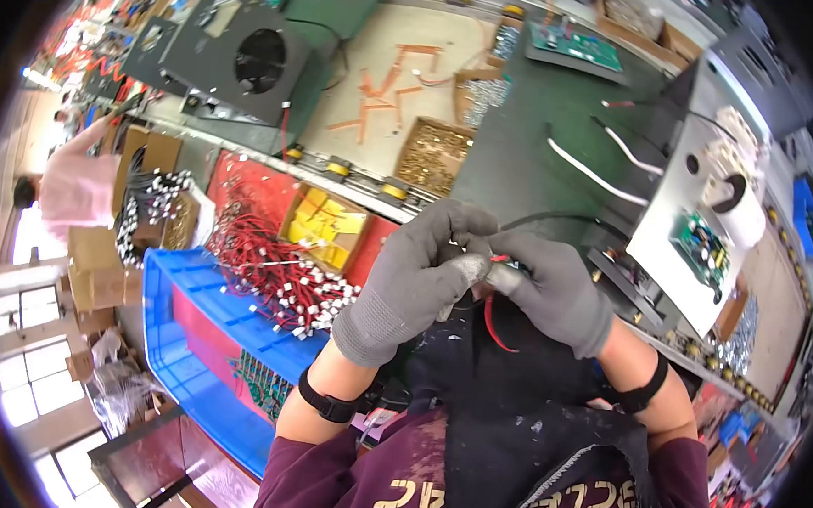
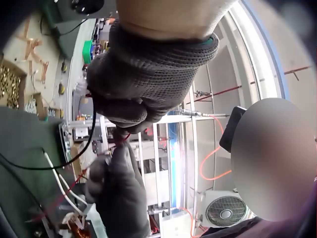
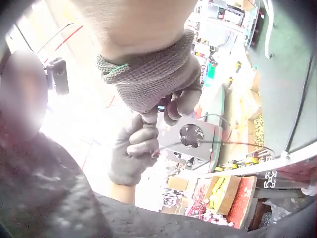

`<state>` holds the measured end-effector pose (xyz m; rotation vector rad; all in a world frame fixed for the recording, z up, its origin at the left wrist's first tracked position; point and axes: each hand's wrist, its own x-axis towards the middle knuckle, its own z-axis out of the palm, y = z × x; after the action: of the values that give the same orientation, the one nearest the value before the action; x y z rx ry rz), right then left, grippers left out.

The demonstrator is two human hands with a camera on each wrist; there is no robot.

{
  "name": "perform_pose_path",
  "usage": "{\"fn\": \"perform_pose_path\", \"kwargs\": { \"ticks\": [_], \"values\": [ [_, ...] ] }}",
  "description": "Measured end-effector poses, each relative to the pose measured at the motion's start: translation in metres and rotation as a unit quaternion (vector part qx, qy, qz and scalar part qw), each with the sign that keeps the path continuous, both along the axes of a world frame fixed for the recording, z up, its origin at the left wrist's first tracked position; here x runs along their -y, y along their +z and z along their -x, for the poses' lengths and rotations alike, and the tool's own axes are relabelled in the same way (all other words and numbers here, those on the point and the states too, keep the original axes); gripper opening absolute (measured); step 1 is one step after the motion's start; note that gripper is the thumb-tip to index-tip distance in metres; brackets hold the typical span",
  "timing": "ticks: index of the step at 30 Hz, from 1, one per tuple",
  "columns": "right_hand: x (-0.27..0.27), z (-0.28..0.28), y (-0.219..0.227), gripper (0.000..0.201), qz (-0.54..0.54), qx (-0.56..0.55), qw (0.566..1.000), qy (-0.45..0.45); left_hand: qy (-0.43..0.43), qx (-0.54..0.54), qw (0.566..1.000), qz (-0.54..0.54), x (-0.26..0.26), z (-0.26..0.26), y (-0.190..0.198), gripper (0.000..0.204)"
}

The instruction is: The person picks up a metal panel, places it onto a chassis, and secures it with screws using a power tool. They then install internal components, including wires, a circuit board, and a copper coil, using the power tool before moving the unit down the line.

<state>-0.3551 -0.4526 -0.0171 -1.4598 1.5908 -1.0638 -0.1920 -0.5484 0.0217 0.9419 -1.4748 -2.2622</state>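
Both hands wear grey knit gloves and meet at chest height in front of the body. My left hand has its fingers curled, with thumb and forefinger pinching near a red wire. Close against it, my right hand pinches the same red wire, whose free end hangs below the fingertips. A black cable runs from the hands toward the right. In the left wrist view the black cable bends up to the left hand. The fingers hide most of the join between them.
A white panel with a circuit board and white leads stands at right. On the left are a blue bin, a heap of red wires with white connectors, and a box of yellow pieces. A box of brass parts stands ahead.
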Motion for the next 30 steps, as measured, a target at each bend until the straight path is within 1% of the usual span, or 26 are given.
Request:
{"fn": "perform_pose_path", "kwargs": {
  "ticks": [1, 2, 3, 5, 6, 7, 9, 10, 11, 13, 14, 15, 16, 17, 18, 19, 20, 21, 22, 23, 24, 25, 26, 27, 28, 30],
  "values": [
    [-0.002, 0.004, -0.009, 0.030, 0.037, -0.021, 0.998, 0.041, -0.005, 0.024, 1.000, 0.002, -0.003, 0.006, -0.001, 0.038],
    [-0.003, 0.009, 0.001, 0.015, 0.022, -0.064, 0.998, 0.009, -0.008, 0.050, 0.999, 0.004, -0.008, 0.011, -0.002, 0.042],
    [-0.005, 0.018, 0.008, 0.015, 0.015, -0.062, 0.998, 0.001, -0.019, 0.075, 0.997, 0.009, -0.011, 0.014, -0.003, 0.045],
    [-0.004, 0.041, 0.015, 0.021, 0.122, -0.222, 0.967, -0.001, -0.104, -0.002, 0.993, -0.054, -0.019, 0.010, -0.012, 0.031],
    [-0.002, 0.047, 0.015, 0.020, 0.169, -0.215, 0.961, -0.039, -0.152, 0.007, 0.986, -0.074, -0.026, 0.012, -0.008, 0.028],
    [0.000, 0.052, 0.016, 0.020, 0.216, -0.207, 0.951, -0.077, -0.157, 0.010, 0.985, -0.077, -0.038, 0.012, -0.015, 0.028],
    [0.002, 0.078, 0.039, 0.023, 0.251, -0.209, 0.934, -0.148, -0.180, -0.120, 0.968, -0.128, -0.068, 0.002, -0.038, 0.035],
    [0.002, 0.106, 0.039, 0.025, 0.213, -0.100, 0.948, -0.213, -0.179, -0.101, 0.965, -0.161, -0.084, -0.002, -0.045, 0.047],
    [-0.004, 0.130, 0.040, 0.028, 0.171, 0.013, 0.947, -0.272, -0.164, -0.098, 0.965, -0.181, -0.102, -0.010, -0.054, 0.053],
    [-0.039, 0.138, 0.119, 0.020, 0.151, 0.125, 0.976, -0.098, -0.074, -0.088, 0.969, -0.220, -0.146, -0.030, -0.089, 0.052],
    [-0.035, 0.140, 0.106, 0.020, 0.152, 0.130, 0.975, -0.094, -0.070, -0.084, 0.970, -0.218, -0.168, -0.041, -0.101, 0.052],
    [-0.019, 0.140, 0.086, 0.018, 0.305, -0.002, 0.946, -0.108, -0.052, 0.008, 0.988, -0.144, -0.189, -0.050, -0.112, 0.051],
    [-0.012, 0.140, 0.072, 0.016, 0.444, -0.134, 0.878, -0.120, -0.035, 0.100, 0.992, -0.070, -0.206, -0.055, -0.123, 0.051],
    [-0.032, 0.117, 0.080, 0.018, 0.325, -0.060, 0.943, -0.039, -0.030, 0.103, 0.992, -0.071, -0.221, -0.057, -0.137, 0.051],
    [-0.042, 0.103, 0.069, 0.018, 0.407, -0.129, 0.904, 0.036, -0.068, 0.167, 0.978, 0.110, -0.239, -0.059, -0.152, 0.050],
    [-0.046, 0.088, 0.048, 0.036, 0.317, -0.225, 0.920, 0.050, -0.104, 0.229, 0.925, 0.284, -0.257, -0.060, -0.164, 0.049],
    [-0.062, 0.073, 0.045, 0.039, 0.161, -0.271, 0.945, 0.086, -0.141, 0.283, 0.836, 0.448, -0.269, -0.059, -0.171, 0.048],
    [-0.080, 0.067, 0.032, 0.035, 0.171, -0.234, 0.953, 0.087, -0.139, 0.288, 0.837, 0.444, -0.274, -0.046, -0.159, 0.048],
    [-0.100, 0.066, 0.026, 0.036, 0.134, -0.200, 0.967, 0.083, -0.030, 0.222, 0.953, 0.205, -0.278, -0.031, -0.143, 0.044],
    [-0.121, 0.070, 0.020, 0.038, 0.096, -0.167, 0.978, 0.077, 0.083, 0.135, 0.986, -0.051, -0.280, -0.016, -0.127, 0.040],
    [-0.145, 0.079, 0.007, 0.034, 0.080, -0.125, 0.985, 0.087, 0.084, 0.136, 0.985, -0.056, -0.285, -0.002, -0.121, 0.040],
    [-0.172, 0.088, -0.010, 0.031, 0.062, -0.083, 0.990, 0.094, 0.153, 0.050, 0.979, -0.123, -0.291, 0.011, -0.116, 0.040],
    [-0.200, 0.094, -0.035, 0.029, 0.052, -0.021, 0.996, 0.063, 0.219, -0.037, 0.957, -0.187, -0.295, 0.023, -0.115, 0.041],
    [-0.229, 0.097, -0.057, 0.027, 0.042, 0.039, 0.998, 0.028, 0.216, -0.036, 0.957, -0.192, -0.296, 0.034, -0.115, 0.041],
    [-0.256, 0.099, -0.067, 0.026, -0.054, 0.118, 0.992, 0.002, 0.202, -0.028, 0.964, -0.171, -0.298, 0.045, -0.117, 0.040],
    [-0.296, 0.102, -0.068, 0.026, -0.231, 0.240, 0.942, -0.049, 0.176, -0.022, 0.972, -0.155, -0.302, 0.064, -0.119, 0.036]
  ]
}}
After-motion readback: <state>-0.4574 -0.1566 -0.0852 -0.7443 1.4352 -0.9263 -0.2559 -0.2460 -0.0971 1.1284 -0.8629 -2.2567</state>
